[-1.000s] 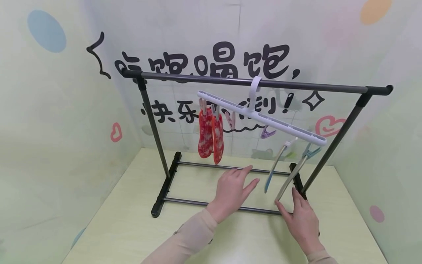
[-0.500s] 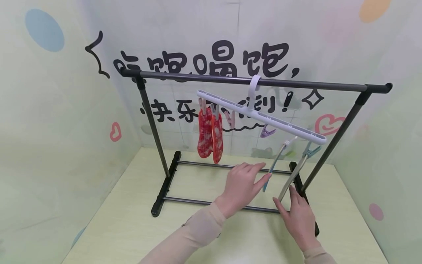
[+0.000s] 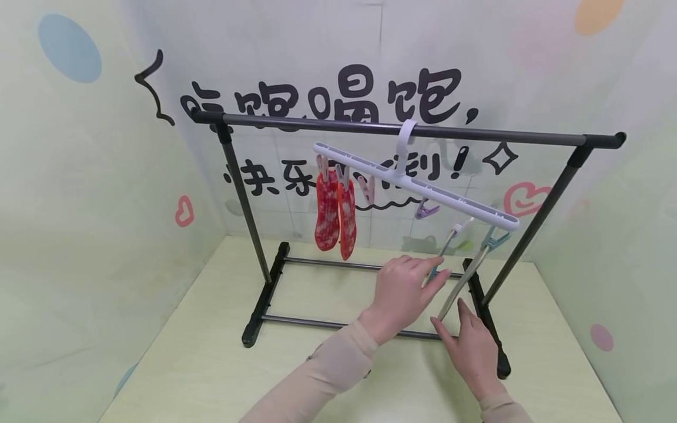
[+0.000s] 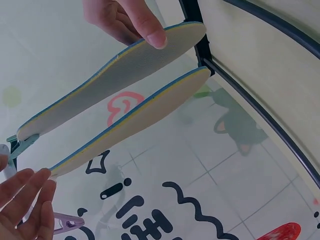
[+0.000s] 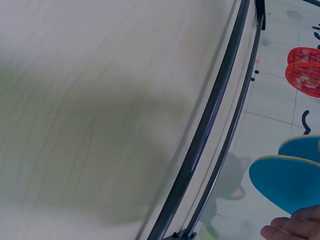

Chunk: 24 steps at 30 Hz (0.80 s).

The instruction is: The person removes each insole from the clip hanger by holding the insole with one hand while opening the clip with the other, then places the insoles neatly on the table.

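Note:
My right hand [image 3: 471, 349] pinches the lower end of an insole [image 3: 462, 282] that hangs from a teal clip. In the left wrist view its thumb [image 4: 156, 39] lies on the beige face. My left hand [image 3: 404, 294] reaches to a second insole [image 4: 135, 117], thumb and forefinger apart; in that view its fingers [image 4: 30, 200] overlap the insole's clipped end. Both insoles are beige on one face and blue [image 5: 290, 182] on the other. They hang from the right half of a lilac clip hanger [image 3: 444, 198]. Two red patterned insoles [image 3: 327, 217] hang on its left half.
The hanger hooks over the top bar [image 3: 317, 124] of a black rack, whose base [image 3: 257, 320] stands on a pale wooden table [image 3: 201, 364]. A pink clip [image 3: 367, 189] and a purple clip [image 3: 425, 210] hang between the insole pairs. Printed walls stand around the table.
My left hand has moved right, from beside the rack's middle to the nearer beige-and-blue insole. My right hand has shifted slightly left, staying at the lower end of the other.

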Available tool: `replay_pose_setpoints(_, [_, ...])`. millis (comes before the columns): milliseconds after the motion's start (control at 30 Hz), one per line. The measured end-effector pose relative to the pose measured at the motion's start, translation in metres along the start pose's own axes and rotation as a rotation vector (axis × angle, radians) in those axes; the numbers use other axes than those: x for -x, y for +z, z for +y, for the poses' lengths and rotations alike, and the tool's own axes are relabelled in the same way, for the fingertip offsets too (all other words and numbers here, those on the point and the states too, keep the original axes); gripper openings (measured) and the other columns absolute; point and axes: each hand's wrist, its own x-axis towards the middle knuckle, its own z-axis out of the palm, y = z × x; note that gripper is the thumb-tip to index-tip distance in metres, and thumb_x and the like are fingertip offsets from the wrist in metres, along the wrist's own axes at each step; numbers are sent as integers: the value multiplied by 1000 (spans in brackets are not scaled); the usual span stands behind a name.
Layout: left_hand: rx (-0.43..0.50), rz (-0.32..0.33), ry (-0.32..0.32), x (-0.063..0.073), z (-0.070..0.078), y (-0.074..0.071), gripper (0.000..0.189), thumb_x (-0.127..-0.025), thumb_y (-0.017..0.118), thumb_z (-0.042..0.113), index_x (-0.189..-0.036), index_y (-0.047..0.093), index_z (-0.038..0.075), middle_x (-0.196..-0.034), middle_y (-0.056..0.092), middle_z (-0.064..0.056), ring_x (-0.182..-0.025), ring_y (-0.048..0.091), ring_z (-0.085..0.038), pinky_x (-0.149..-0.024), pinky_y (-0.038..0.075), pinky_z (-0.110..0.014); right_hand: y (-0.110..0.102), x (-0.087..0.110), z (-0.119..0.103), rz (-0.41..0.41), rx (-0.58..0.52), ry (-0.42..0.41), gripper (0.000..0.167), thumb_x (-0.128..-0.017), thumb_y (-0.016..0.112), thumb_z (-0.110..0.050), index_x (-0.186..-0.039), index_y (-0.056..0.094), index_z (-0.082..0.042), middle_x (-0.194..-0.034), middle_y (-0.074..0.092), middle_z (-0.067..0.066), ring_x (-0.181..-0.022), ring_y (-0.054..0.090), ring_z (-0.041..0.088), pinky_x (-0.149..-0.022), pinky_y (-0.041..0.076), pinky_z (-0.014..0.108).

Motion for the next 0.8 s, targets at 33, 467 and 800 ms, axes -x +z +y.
replay_pose_setpoints(33, [-3,-3,-2,-1,1,0,27,-94,67,37,-110,76,19,-96,77,6,-86,72,-9,-74,55,-24,0,0,0,-6,-1,5,74,-80,77,-41,-130,57,10,-121,65,28,-97,66,47,-68,52,58])
replay_pose_setpoints(467, [-10,50,8,-21,10,4,30,-91,70,40,-113,74,20,-75,74,8,-66,68,-7,-58,50,-21,-3,-2,-3,-63,1,64,75,-84,73,-45,-130,56,12,-116,64,33,-92,66,48,-62,51,56])
replay_pose_setpoints(800, [35,-29,16,-33,17,5,34,-94,66,39,-120,71,17,-100,77,4,-77,68,-10,-62,51,-18,-2,-3,1,-31,2,30,75,-81,76,-43,-130,56,10,-124,64,28,-93,67,47,-62,52,55])
